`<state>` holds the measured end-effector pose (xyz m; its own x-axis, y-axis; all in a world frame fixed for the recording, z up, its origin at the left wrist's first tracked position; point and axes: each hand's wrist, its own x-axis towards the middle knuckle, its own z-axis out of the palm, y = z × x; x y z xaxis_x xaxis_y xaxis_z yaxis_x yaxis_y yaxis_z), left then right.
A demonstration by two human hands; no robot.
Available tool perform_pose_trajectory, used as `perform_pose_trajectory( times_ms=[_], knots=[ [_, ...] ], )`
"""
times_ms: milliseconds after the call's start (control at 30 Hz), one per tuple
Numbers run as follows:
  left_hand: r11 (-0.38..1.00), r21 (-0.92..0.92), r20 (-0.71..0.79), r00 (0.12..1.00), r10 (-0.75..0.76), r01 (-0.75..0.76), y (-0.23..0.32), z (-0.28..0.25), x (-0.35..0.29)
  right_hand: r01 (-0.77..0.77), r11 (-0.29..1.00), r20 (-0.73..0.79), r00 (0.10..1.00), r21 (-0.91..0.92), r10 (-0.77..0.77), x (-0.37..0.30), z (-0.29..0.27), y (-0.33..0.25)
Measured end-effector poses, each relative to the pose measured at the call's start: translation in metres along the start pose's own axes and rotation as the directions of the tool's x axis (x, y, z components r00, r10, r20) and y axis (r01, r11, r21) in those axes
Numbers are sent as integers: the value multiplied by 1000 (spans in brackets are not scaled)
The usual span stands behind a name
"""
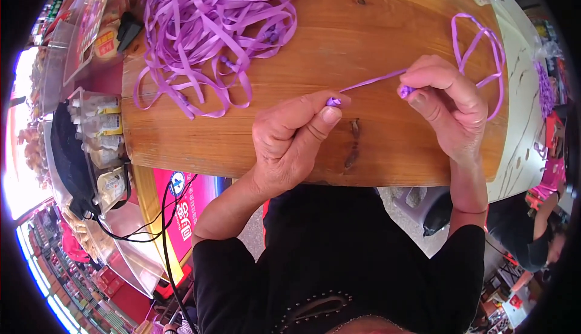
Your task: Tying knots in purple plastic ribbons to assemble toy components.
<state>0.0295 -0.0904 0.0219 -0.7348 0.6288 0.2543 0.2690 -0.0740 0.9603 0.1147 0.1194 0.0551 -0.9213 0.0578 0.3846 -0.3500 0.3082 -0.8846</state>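
Observation:
Both hands are raised over the wooden table with a narrow purple ribbon (373, 81) running between them. My left hand (290, 137) is closed, pinching a small folded or rolled bit of the ribbon between thumb and forefinger. A bunched purple bit shows at the fingertips of my right hand (454, 107), which is also closed in a pinch. Past the right hand, a loose loop of purple ribbon (500, 62) lies on the table. At the far left sits a big tangled heap of purple ribbons (209, 25), with several darker, knot-like bits in it.
The wooden table (339, 43) ends close in front of my body. Along its left side stand clear containers with small packs (103, 125) and black cables (163, 213). A white marbled surface (517, 146) borders the right side. Another person (526, 231) is at the far right.

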Motion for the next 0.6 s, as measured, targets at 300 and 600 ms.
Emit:
perform_pose_trajectory(
  times_ms=[300, 600],
  knots=[
    [988, 89, 73, 990, 119, -126, 1, 20, 13, -45, 996, -77, 996, 78, 51, -3, 5, -2],
    [997, -48, 94, 994, 59, -55, -7, 33, 23, 100, 991, 25, 995, -89, -98, -3, -4, 3]
  ],
)
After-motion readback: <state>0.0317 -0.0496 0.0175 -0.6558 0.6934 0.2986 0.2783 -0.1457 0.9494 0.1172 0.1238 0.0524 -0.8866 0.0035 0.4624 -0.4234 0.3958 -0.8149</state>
